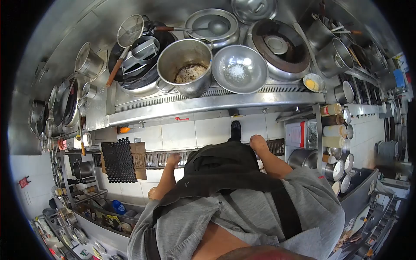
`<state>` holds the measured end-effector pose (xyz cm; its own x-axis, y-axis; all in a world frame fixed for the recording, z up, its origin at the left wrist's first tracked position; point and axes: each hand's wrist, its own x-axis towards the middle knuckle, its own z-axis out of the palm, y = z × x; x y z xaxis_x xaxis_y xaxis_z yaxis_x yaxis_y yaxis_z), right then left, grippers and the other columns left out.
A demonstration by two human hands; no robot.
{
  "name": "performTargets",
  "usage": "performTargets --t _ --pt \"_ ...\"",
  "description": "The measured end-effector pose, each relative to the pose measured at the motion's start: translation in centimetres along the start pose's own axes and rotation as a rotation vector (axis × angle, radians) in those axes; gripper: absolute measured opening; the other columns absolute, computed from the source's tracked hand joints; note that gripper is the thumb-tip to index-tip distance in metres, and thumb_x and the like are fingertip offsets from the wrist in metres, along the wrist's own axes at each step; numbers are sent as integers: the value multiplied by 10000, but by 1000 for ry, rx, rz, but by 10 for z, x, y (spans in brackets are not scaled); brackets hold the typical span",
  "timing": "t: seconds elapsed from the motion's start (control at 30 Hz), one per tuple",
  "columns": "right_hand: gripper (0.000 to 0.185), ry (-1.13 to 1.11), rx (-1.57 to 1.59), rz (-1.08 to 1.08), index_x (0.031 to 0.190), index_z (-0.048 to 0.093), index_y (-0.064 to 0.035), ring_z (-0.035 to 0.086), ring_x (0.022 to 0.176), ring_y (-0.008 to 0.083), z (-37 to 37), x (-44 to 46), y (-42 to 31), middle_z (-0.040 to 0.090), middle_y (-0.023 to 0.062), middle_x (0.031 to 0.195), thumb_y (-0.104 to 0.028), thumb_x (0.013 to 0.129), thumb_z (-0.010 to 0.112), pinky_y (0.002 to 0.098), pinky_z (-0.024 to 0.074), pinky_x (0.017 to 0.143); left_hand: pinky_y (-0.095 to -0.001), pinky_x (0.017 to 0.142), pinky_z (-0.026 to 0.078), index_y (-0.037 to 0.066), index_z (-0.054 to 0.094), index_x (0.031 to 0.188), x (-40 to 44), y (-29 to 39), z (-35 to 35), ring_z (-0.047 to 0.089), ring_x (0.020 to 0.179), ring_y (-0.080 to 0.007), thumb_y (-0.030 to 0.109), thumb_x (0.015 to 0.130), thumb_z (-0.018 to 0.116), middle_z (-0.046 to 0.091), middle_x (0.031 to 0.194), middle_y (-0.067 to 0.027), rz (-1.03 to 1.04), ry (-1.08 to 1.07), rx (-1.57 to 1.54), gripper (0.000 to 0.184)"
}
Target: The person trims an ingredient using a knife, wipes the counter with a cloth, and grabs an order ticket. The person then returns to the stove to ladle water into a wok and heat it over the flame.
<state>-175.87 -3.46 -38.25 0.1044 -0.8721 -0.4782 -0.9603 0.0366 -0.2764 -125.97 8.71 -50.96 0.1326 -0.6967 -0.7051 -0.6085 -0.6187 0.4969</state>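
My left hand point(173, 160) hangs beside the dark apron point(225, 167), its fingers curled in, with nothing visible in it. On the other side of the apron, my right hand point(258, 143) is loosely closed, and no object shows in it. Both hands are apart from the cooktop. Ahead of me stands a tall steel pot point(164, 69) with brownish, rice-like residue at its bottom. Right beside it, a wide metal bowl point(221, 78) holds a small heap of white grains or powder.
A long-handled strainer point(130, 31) and a ladle point(216, 27) lie across the back burners. A round wok burner point(299, 65) is at right. A small bowl with something yellow point(313, 82) sits near the edge. Bottles point(333, 131) line a right-hand rack; a black mat point(118, 160) stands at left.
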Motion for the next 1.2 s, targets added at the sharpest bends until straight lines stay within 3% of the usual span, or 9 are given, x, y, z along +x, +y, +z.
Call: performTargets --t 0.1,0.27,0.3,0.63,0.83,0.97,1.07,1.13,1.2 --pt "179 83 -7 -46 842 668 -84 607 840 327 -21 23 -1 641 151 865 -155 733 545 415 477 789 -392 594 522 32 652 864 7 -53 46 645 743 -240 235 780 521 639 894 -178 54 -31 532 256" --pt "188 61 -110 -102 830 670 -79 604 851 337 -45 52 -19 638 159 871 -158 735 527 423 478 791 -405 540 501 43 622 868 -175 66 -5 554 674 -248 181 799 589 568 779 -125 -375 -57 -31 158" --pt "195 20 -156 -127 817 672 -71 603 870 348 -50 53 -26 634 172 888 -148 738 512 432 477 797 -409 546 493 44 606 858 -102 -65 60 541 669 -240 188 784 596 553 777 -122 -584 -99 -401 163" --pt "214 -15 -46 -379 863 661 -80 589 855 335 -36 45 -69 633 165 867 -207 741 539 420 460 789 -388 568 482 81 610 877 -122 -43 49 554 718 -217 176 748 609 522 732 -70 -426 -79 -519 160" --pt "312 21 260 -490 982 640 -46 610 754 251 -165 -36 -111 641 141 891 -267 761 629 357 480 716 -259 660 442 40 601 923 -168 123 -148 550 752 -126 295 794 583 608 868 -35 11 510 -630 286" --pt "351 296 734 -616 1061 606 2 621 767 191 -333 -123 -149 592 150 994 -37 712 627 253 511 588 -336 911 360 -26 483 1185 -279 243 -289 501 1053 -228 362 811 546 534 1146 -142 893 875 -919 542" --pt "429 1031 688 -859 973 550 128 622 807 317 -435 -185 -182 532 267 1072 -230 767 434 299 551 556 -399 988 299 -57 342 1293 -397 326 -370 384 1206 -269 474 830 442 415 1287 -201 1671 596 -170 713" --pt "660 1262 579 -1535 1356 327 -206 406 1197 346 -497 -222 -207 438 131 1299 -553 820 497 460 326 1011 -396 981 307 -49 344 1294 -447 378 -372 389 1200 -262 474 832 440 417 1286 -194 1965 718 66 704" --pt "640 521 654 -1921 1302 399 -169 392 1199 346 -540 -274 -216 404 140 1322 -558 807 515 518 331 993 -393 973 314 -40 346 1294 -475 412 -363 393 1194 -255 474 834 437 419 1285 -187 2144 798 256 695"
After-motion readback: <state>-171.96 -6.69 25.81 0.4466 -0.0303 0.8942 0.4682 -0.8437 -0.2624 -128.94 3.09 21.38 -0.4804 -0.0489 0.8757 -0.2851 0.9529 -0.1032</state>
